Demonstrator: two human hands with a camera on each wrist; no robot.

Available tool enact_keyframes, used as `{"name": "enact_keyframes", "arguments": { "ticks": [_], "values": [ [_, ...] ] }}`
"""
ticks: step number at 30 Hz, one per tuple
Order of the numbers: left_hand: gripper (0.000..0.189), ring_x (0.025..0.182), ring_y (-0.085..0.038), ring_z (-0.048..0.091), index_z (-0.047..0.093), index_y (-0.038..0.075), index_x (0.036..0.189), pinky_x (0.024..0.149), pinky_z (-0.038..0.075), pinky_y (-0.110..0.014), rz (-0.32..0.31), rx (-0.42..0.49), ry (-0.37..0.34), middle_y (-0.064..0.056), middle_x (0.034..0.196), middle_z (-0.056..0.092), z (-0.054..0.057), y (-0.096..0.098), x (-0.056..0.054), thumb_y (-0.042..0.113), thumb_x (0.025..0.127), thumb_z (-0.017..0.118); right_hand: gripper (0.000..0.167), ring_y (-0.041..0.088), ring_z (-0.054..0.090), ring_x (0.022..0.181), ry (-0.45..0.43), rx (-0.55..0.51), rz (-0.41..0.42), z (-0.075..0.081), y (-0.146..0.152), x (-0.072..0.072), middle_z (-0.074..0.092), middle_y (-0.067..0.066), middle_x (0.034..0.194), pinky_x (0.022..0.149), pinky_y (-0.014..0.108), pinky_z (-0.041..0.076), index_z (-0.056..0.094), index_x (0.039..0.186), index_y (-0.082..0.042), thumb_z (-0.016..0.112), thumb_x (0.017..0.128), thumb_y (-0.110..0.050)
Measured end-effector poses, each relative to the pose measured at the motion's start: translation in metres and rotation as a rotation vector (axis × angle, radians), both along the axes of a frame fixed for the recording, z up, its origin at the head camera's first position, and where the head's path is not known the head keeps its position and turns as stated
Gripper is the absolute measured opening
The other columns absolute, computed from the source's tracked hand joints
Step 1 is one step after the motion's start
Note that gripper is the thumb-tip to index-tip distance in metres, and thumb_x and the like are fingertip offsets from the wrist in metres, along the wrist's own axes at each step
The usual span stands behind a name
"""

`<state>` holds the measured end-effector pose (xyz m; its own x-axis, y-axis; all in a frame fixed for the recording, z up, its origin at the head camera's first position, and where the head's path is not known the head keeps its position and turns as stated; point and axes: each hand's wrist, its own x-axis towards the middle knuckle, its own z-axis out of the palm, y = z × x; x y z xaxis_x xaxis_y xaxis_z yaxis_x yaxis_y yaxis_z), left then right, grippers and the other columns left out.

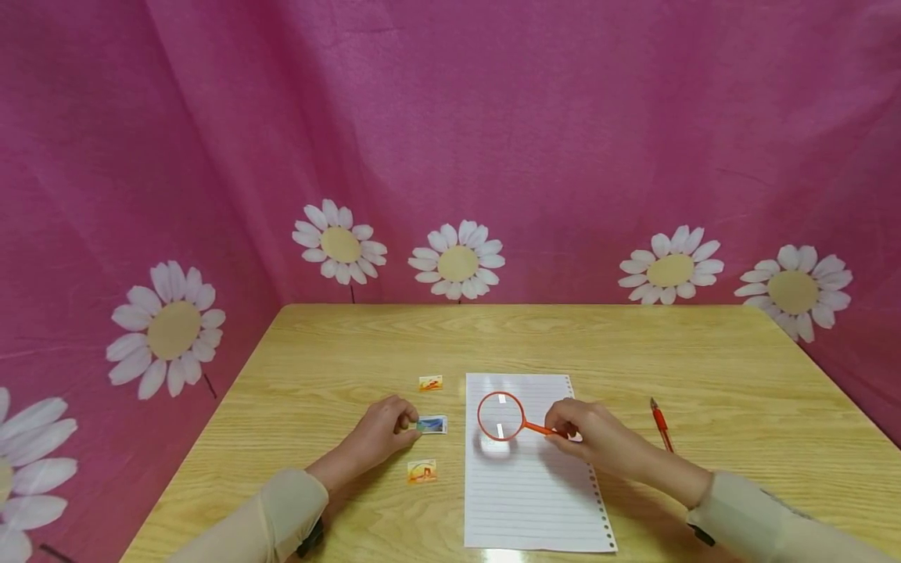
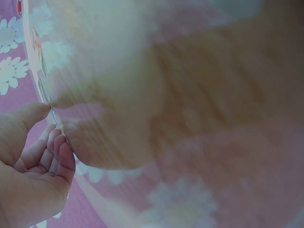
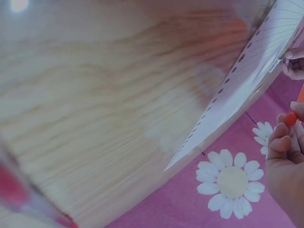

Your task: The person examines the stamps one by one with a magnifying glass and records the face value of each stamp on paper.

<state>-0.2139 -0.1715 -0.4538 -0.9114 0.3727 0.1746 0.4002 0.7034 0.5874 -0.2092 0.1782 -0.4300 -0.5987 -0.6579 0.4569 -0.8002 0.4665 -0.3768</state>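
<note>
With thumb and fingertips, my left hand (image 1: 383, 430) pinches the left edge of a blue-green stamp (image 1: 433, 424) at the table. In the left wrist view the thumb and curled fingers meet at the table surface. My right hand (image 1: 593, 432) grips the orange handle of a magnifying glass (image 1: 538, 428), and its round lens hangs over the upper part of a lined white sheet (image 1: 528, 500). The right wrist view shows the handle's rounded end between thumb and fingers. Two yellow-orange stamps lie near the left hand, one stamp (image 1: 431, 383) farther back, the other stamp (image 1: 422, 471) nearer me.
A red pen (image 1: 661, 424) lies on the wooden table (image 1: 338, 352) to the right of the sheet, beyond the right forearm. Holes run down the sheet's right edge. A pink curtain (image 1: 528, 141) with white daisies hangs behind the table and at its sides.
</note>
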Motion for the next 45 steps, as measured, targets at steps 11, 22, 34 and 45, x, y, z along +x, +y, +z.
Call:
{"name": "enact_keyframes", "arguments": {
  "ticks": [11,22,34,45],
  "values": [
    [0.011,0.073,-0.009,0.045,0.063,0.006,0.090,0.066,0.040,-0.021,0.008,-0.013,-0.010,-0.001,0.082,0.054,0.002,0.001,-0.001,0.006,0.086,0.073,0.022,0.000,0.048,0.067,0.030,-0.014,0.083,0.003,-0.018,-0.005,0.057,-0.007,0.074,0.055,0.018,0.046,0.059,0.084,-0.013,0.074,0.079,0.002],
    [0.011,0.074,-0.010,0.046,0.063,0.005,0.090,0.065,0.042,-0.021,-0.022,-0.003,0.022,-0.004,0.082,0.055,0.000,-0.001,0.000,0.007,0.086,0.073,0.013,0.000,0.049,0.070,0.032,-0.007,0.124,0.003,-0.031,-0.005,0.059,-0.005,0.077,0.058,0.017,0.047,0.060,0.087,-0.012,0.070,0.087,-0.005],
    [0.012,0.073,-0.007,0.045,0.063,0.004,0.089,0.065,0.041,-0.020,-0.027,-0.006,0.023,-0.003,0.081,0.054,-0.002,-0.003,-0.002,0.007,0.085,0.073,0.014,0.002,0.052,0.071,0.043,-0.027,0.164,0.004,-0.041,-0.006,0.061,-0.004,0.080,0.062,0.015,0.049,0.060,0.088,-0.011,0.071,0.086,-0.003],
    [0.011,0.073,-0.008,0.044,0.063,0.005,0.089,0.065,0.040,-0.020,-0.012,-0.006,0.011,-0.002,0.081,0.054,-0.002,-0.001,-0.003,0.007,0.085,0.073,0.022,0.002,0.051,0.070,0.107,-0.051,0.199,0.007,-0.049,-0.005,0.059,-0.005,0.078,0.060,0.016,0.047,0.059,0.088,-0.011,0.074,0.079,0.002]
  ]
}}
